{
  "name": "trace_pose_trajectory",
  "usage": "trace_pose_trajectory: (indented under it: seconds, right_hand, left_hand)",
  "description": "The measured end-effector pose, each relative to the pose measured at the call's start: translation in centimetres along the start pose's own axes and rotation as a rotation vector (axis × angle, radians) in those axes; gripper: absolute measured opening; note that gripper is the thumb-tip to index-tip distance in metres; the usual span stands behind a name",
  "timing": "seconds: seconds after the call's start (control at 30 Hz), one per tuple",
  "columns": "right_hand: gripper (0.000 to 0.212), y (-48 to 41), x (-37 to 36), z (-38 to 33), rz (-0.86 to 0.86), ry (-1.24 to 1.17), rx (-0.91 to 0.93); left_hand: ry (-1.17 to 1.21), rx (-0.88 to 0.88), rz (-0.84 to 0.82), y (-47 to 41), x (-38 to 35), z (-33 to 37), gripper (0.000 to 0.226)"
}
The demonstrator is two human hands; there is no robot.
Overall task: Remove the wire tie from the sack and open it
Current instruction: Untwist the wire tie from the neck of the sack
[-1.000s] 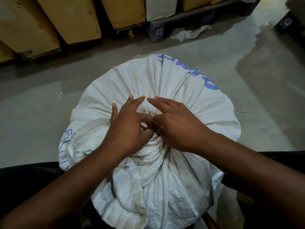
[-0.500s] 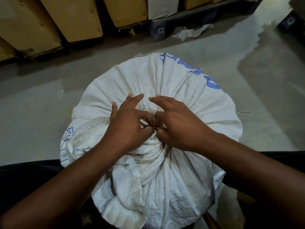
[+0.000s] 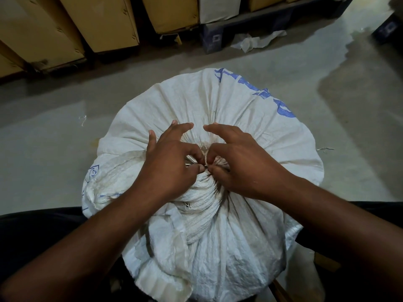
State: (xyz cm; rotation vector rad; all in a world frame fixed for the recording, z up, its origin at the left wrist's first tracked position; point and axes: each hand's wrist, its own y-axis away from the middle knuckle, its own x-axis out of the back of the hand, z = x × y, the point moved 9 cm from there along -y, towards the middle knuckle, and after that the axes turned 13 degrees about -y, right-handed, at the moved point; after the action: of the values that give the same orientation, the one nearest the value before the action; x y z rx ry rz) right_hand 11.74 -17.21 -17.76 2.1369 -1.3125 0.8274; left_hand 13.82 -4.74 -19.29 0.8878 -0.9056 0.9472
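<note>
The white woven sack (image 3: 202, 110) is stood on the concrete floor (image 3: 54, 118), neck bunched at the middle. The left hand (image 3: 169, 168) and right hand (image 3: 237, 165) are pinched together at the knot, probably on the wire tie (image 3: 206, 165), though it's barely visible.

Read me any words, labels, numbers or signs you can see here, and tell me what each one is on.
None can be read as text.
Blue print on the far side of the sack: foreshortened and folded, unreadable.
Blue outlined emblem on the sack's left side: a mark inside, perhaps a character, too creased to tell.
Pale mark on the dark block by the boxes: too small to read.
Cardboard boxes: no print visible.
</note>
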Motion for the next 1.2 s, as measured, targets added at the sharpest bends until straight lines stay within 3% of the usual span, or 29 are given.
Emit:
trace_pose_trajectory:
  seconds: [0.2, 0.73, 1.2]
  right_hand:
    - [0.014, -0.2, -0.7, -0.2, -0.029, 0.051, 0.008]
    - [0.025, -0.1, -1.5, -0.2, -0.008, 0.218, -0.006]
    - [0.014, -0.4, -0.8, -0.3, -0.014, 0.058, -0.048]
  left_hand:
    - [0.007, 0.0, 0.025, 0.0, 0.0, 0.1, 0.019]
    - [0.014, -0.083, 0.045, 0.1, 0.3, 0.9, 0.013]
    - [0.054, -0.032, 0.028, 0.2, -0.2, 0.4, 0.015]
